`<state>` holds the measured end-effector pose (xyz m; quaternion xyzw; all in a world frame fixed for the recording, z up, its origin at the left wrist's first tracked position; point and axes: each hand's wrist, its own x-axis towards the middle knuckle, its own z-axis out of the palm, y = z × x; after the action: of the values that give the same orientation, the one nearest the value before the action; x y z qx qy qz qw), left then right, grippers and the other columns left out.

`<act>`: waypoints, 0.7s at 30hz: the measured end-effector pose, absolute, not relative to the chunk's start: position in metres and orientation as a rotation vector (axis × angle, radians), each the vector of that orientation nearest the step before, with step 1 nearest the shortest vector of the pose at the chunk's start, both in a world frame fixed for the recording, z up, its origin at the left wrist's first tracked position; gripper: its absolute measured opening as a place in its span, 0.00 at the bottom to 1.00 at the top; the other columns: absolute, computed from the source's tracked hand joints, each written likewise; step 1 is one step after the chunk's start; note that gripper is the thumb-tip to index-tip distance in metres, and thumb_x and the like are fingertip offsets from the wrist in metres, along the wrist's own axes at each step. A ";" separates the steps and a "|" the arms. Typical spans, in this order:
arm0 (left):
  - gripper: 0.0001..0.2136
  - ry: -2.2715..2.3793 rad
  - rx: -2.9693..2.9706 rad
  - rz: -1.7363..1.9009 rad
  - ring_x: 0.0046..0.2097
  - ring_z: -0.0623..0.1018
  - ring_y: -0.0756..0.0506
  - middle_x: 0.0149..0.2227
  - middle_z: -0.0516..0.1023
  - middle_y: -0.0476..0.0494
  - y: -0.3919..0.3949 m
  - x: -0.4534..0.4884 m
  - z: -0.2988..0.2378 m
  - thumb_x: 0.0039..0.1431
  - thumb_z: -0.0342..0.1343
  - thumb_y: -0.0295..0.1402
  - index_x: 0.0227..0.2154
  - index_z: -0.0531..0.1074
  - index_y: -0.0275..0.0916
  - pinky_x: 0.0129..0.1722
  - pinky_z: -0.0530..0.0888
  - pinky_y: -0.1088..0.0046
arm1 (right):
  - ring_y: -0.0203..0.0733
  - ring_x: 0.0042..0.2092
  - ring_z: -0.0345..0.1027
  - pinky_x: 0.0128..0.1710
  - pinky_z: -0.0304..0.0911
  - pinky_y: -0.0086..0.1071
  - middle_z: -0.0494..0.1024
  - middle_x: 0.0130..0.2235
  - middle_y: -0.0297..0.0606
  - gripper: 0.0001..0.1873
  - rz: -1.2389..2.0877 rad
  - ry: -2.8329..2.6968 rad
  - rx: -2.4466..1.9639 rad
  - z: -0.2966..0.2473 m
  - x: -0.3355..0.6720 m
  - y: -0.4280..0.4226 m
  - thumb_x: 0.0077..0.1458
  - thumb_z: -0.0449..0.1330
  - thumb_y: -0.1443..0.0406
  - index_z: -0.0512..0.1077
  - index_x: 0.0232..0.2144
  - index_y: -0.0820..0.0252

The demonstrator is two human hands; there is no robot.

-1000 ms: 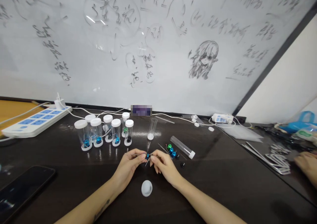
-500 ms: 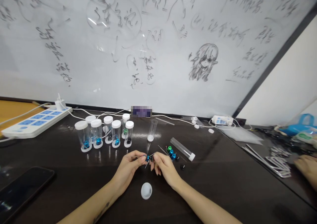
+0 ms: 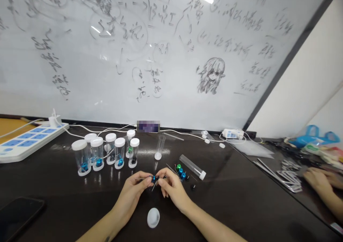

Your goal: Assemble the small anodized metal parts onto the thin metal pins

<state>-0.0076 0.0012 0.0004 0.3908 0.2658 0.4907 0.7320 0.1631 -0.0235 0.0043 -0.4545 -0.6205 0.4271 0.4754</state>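
Observation:
My left hand is closed, its thumb and fingers pinching a small blue part with thin metal rods sticking out of it. My right hand grips the other end of the same piece, where something dark shows, with its fingertips bent in. The fingers cover much of it. Below the hands lies a white round cap. To the right rest loose green and blue parts with thin rods, and a small black piece.
Several capped clear tubes with coloured parts inside stand on the left. An open clear tube is upright behind my hands; another tube lies to the right. A phone, a power strip and another person's hands flank the table.
The view has tilted up and turned slightly right, so everything sits lower and further left. Both hands keep hold of the blue part, and my right fingers have shifted a little on it.

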 end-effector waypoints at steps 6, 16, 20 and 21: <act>0.06 0.668 0.847 1.081 0.34 0.75 0.49 0.29 0.78 0.48 0.001 -0.008 0.000 0.44 0.67 0.31 0.27 0.78 0.38 0.39 0.70 0.76 | 0.27 0.15 0.54 0.13 0.45 0.22 0.67 0.16 0.33 0.33 1.121 -1.422 -1.219 -0.002 0.154 -0.014 0.58 0.42 0.43 0.64 0.18 0.64; 0.12 0.769 0.792 1.035 0.31 0.75 0.46 0.25 0.77 0.46 0.013 0.005 0.002 0.33 0.71 0.37 0.22 0.79 0.37 0.36 0.73 0.73 | 0.26 0.14 0.53 0.12 0.43 0.20 0.65 0.17 0.29 0.27 1.171 -1.365 -1.167 -0.001 0.155 -0.008 0.56 0.49 0.44 0.61 0.22 0.62; 0.13 0.814 0.727 1.053 0.30 0.76 0.46 0.25 0.78 0.48 0.014 0.006 0.000 0.30 0.72 0.37 0.23 0.79 0.39 0.34 0.73 0.73 | 0.24 0.15 0.54 0.12 0.45 0.20 0.68 0.23 0.30 0.24 1.216 -1.353 -1.099 0.001 0.157 -0.010 0.54 0.54 0.46 0.62 0.28 0.62; 0.13 0.821 0.718 1.043 0.30 0.76 0.46 0.25 0.78 0.48 0.014 0.006 -0.001 0.29 0.72 0.38 0.23 0.79 0.40 0.34 0.74 0.74 | 0.24 0.15 0.54 0.12 0.45 0.20 0.69 0.24 0.31 0.23 1.228 -1.346 -1.092 0.001 0.158 -0.009 0.53 0.55 0.46 0.62 0.29 0.62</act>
<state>0.0056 0.0141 -0.0006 0.3261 0.3726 0.4734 0.7285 0.1575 -0.0093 0.0006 -0.4490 -0.5534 0.5049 0.4870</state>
